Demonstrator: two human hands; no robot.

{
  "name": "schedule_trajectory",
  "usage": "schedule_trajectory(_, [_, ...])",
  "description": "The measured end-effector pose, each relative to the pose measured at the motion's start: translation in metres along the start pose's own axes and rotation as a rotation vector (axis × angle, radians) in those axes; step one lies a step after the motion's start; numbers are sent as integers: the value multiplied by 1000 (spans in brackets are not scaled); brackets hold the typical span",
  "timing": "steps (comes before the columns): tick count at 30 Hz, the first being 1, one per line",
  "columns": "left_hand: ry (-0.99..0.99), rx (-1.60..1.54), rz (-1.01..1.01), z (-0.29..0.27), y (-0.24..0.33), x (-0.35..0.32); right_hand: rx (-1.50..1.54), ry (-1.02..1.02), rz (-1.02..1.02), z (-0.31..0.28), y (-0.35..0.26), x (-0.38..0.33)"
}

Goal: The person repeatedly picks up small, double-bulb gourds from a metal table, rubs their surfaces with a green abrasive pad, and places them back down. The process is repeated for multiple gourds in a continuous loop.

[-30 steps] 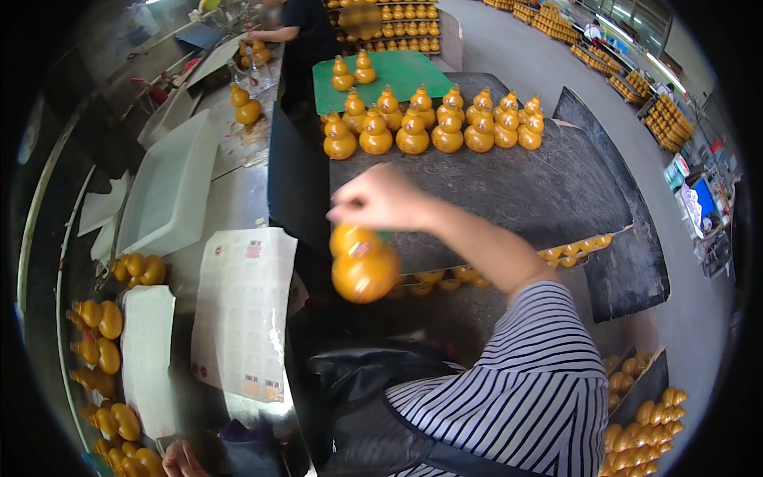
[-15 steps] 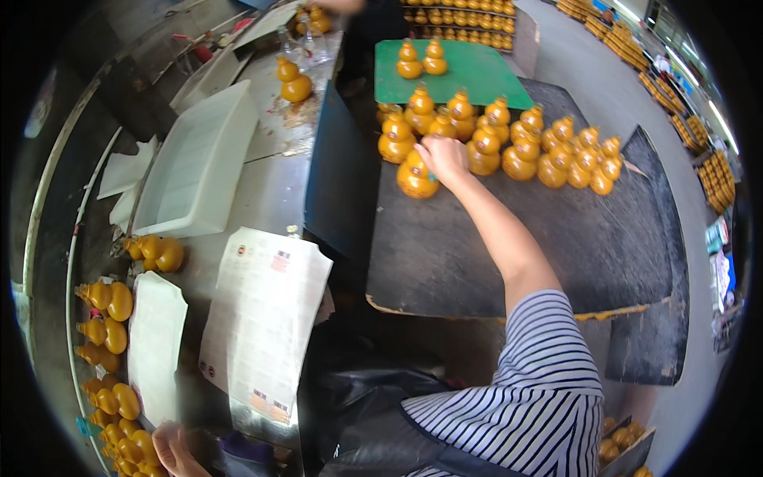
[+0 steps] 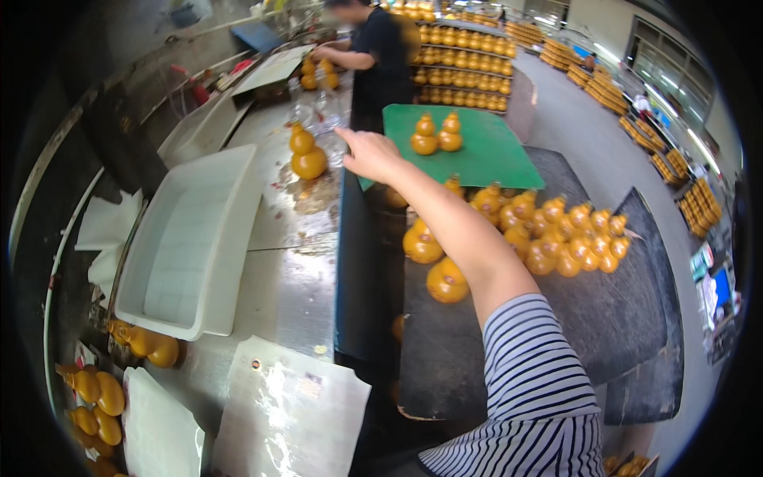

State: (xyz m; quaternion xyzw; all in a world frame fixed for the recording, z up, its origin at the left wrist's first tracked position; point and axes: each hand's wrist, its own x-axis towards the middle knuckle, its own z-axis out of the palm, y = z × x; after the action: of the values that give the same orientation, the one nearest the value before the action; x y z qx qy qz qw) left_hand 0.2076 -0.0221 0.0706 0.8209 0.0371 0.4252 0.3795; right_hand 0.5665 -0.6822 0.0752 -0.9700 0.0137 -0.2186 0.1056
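Near sleeve: a striped sleeve (image 3: 528, 381) fills the lower right of the frame; the right arm runs from it toward the upper middle.
Paper sheets: glossy sheets (image 3: 290, 417) lie at the lower edge on the steel bench (image 3: 290, 274).
White tub: an empty plastic tub (image 3: 191, 242) sits left of centre.
Right hand: the right hand (image 3: 369, 155) hangs over the bench's edge, fingers loose and holding nothing, just right of an orange gourd bottle (image 3: 306, 155) standing on the steel.
What changed: half a second ago this hand was setting a bottle among the group on the dark mat (image 3: 509, 334); now it has let go and swung left toward the standing bottle, so one placement looks finished.
Mat bottles: many orange bottles (image 3: 556, 234) crowd the mat at right of centre; two more stand on a green board (image 3: 477, 155) above.
Left hand: out of view.
Hard to make out: bottles at lower left are cut by the rim; a person in dark clothes (image 3: 381, 56) works at the top.
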Motion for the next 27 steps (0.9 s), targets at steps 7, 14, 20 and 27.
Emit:
schedule_trajectory(7, [110, 95, -217, 13, -3, 28, -108, 75, 106, 97, -6, 123])
schedule_trajectory(14, [17, 185, -133, 42, 2, 28, -352, 223, -17, 118, -21, 155])
schedule_trajectory(20, [-47, 159, -82, 41, 9, 25, -376, 328, -184, 126, -19, 144])
schedule_trajectory(27, [-135, -87, -332, 9, 19, -3, -53, 168, -195, 89, -73, 69])
